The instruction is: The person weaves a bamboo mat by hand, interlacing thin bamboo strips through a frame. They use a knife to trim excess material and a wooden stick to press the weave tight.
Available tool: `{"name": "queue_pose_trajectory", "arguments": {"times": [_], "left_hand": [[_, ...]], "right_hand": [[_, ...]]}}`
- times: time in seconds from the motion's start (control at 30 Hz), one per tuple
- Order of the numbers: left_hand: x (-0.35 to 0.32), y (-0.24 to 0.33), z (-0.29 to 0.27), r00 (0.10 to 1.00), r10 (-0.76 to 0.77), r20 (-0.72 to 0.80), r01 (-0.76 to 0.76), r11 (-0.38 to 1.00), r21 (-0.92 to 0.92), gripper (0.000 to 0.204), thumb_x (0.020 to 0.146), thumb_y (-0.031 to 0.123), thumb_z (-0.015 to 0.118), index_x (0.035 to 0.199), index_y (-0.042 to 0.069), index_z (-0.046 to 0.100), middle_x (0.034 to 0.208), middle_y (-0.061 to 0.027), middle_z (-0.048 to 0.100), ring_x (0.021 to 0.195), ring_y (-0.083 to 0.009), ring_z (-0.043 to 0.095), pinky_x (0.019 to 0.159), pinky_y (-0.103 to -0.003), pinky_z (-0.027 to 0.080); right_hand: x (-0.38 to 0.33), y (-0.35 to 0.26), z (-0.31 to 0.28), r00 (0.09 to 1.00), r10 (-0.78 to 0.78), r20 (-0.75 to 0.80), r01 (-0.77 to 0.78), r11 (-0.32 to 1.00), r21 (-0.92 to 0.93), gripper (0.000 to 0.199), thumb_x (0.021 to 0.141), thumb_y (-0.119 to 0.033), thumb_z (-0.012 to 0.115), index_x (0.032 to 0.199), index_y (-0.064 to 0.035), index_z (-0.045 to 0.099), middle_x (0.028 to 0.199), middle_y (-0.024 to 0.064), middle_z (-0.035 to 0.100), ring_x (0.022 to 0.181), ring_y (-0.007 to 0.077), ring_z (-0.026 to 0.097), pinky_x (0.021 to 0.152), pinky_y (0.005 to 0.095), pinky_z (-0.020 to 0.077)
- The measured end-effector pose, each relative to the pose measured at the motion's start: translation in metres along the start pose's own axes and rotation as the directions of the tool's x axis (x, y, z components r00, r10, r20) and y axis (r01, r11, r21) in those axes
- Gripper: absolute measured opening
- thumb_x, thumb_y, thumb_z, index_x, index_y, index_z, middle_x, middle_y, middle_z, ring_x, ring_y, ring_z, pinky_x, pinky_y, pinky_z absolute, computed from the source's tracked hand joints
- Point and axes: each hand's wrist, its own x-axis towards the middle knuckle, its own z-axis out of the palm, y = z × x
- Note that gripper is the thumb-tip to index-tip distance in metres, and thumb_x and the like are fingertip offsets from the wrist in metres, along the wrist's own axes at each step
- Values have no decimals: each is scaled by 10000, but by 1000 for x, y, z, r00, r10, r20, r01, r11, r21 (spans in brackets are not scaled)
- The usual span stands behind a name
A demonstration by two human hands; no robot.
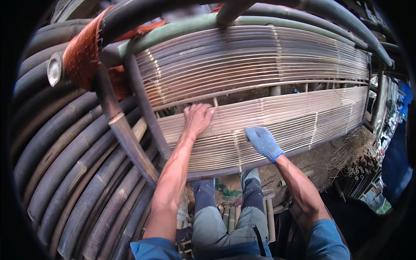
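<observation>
A bamboo seat (286,102) of thin pale slats stretches in front of me, set in a dark bamboo pole frame. My left hand (199,118), bare, lies on the seat's far edge at its left part, fingers loosely bent and apart from the thumb. On the slats near the middle rests my right hand (263,141) in a blue-grey knit glove with a blue cuff. Its fingers are curled closed, and whatever they may hold is hidden. Beyond the seat rises a slatted bamboo backrest (255,56), with a narrow gap between the two.
Dark bamboo poles (86,186) are stacked along the left. Orange-red cloth (82,47) wraps the frame's far left corner. A thick pole (125,134) slants down beside the seat. Dry straw and cut bamboo tubes (360,167) lie at the right, with blue sheeting (396,147) beyond.
</observation>
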Motion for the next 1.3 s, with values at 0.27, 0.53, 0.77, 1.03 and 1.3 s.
{"name": "queue_pose_trajectory", "arguments": {"times": [0.27, 0.53, 0.77, 1.03, 1.3], "left_hand": [[-6, 28, -10, 850, 245, -466, -72, 931, 358, 312, 929, 231, 671, 1196, 71, 645, 1198, -125, 571, 1183, -336, 490, 1043, -503, 356], [4, 10, 1, 942, 135, -307, -66, 972, 227, 223, 943, 316, 678, 1058, 127, 708, 1007, -79, 557, 998, -298, 501, 893, -445, 378], [-3, 5, -12, 972, 163, -168, -123, 966, 226, 475, 831, 435, 791, 1101, 52, 714, 989, -62, 527, 991, -267, 479, 887, -409, 325], [12, 21, -11, 992, 120, 45, -128, 958, 258, 566, 853, 470, 739, 1212, 43, 643, 1119, -123, 507, 1091, -319, 455, 938, -449, 352], [-4, 51, 16, 912, 307, -271, -158, 874, 459, 798, 806, 565, 773, 1323, -5, 561, 1309, -198, 506, 1240, -368, 482, 1093, -529, 361]], "right_hand": [[47, 9, -18, 693, -396, -603, 93, 878, -470, 247, 917, -123, 588, 1135, -24, 654, 1021, 185, 676, 979, 361, 642, 830, 442, 548], [66, 15, -26, 597, -426, -680, -3, 846, -533, 210, 1019, -139, 515, 1059, -2, 669, 1127, 165, 679, 968, 313, 698, 799, 426, 607], [-47, 14, -65, 773, 354, -526, 193, 659, 727, 262, 1044, -191, 508, 940, 7, 646, 990, 143, 675, 865, 221, 716, 700, 349, 639], [-65, 39, -41, 818, 293, -495, 51, 820, 570, 311, 1051, -209, 482, 889, -1, 645, 754, 68, 636, 653, 145, 641, 584, 297, 520], [-158, -67, -162, 612, -430, -663, 499, 861, -97, 203, 950, -149, 590, 858, 14, 667, 723, 117, 618, 623, 222, 584, 605, 348, 482]]}}
